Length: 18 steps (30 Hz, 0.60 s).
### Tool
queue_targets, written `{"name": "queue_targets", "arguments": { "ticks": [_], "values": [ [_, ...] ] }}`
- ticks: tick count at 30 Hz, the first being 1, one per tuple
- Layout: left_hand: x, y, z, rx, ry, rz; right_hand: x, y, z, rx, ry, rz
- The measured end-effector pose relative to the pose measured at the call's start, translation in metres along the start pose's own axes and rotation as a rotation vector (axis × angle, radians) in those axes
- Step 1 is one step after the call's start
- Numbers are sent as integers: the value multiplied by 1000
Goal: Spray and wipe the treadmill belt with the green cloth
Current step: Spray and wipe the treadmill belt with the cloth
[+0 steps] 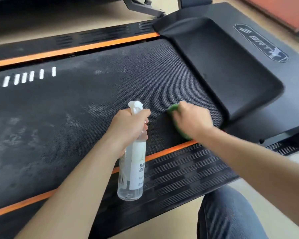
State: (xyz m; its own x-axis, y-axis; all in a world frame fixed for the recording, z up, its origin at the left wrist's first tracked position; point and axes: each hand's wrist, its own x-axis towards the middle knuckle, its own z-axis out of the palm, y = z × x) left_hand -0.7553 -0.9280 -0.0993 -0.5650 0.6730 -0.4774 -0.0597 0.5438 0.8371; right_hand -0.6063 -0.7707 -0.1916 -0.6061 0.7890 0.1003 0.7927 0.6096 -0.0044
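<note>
The black treadmill belt [79, 100] runs across the view, with dusty grey smears on its left and middle. My left hand [128, 128] grips a clear spray bottle [133, 169] by its neck, held upright above the near side rail, its white nozzle at the top. My right hand [192, 119] presses down on the green cloth [173, 108] on the belt's right end, close to the motor cover. Only the cloth's edges show around the hand, which is blurred.
An orange stripe [171, 150] and ribbed black side rail [179, 171] border the belt's near edge; another orange stripe lies on the far side. The black motor cover [223, 66] rises at the right. My knee in jeans [228, 214] is at lower right on beige floor.
</note>
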Motion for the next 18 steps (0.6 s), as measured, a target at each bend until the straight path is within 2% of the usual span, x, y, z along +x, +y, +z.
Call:
{"name": "queue_targets", "arguments": {
  "ticks": [3, 5, 7, 11, 18],
  "values": [
    [2, -1, -2, 5, -12, 13, 19, 69, -7, 34, 51, 417],
    [6, 2, -2, -1, -6, 25, 21, 55, -4, 75, 79, 505],
    [10, 3, -2, -14, 5, 33, 9, 7, 1, 151, 72, 416],
    [16, 2, -2, 1, 26, 57, -38, -60, 10, 165, 3, 21],
    [25, 3, 5, -3, 91, 51, -36, -57, 16, 140, 34, -8]
  ]
}}
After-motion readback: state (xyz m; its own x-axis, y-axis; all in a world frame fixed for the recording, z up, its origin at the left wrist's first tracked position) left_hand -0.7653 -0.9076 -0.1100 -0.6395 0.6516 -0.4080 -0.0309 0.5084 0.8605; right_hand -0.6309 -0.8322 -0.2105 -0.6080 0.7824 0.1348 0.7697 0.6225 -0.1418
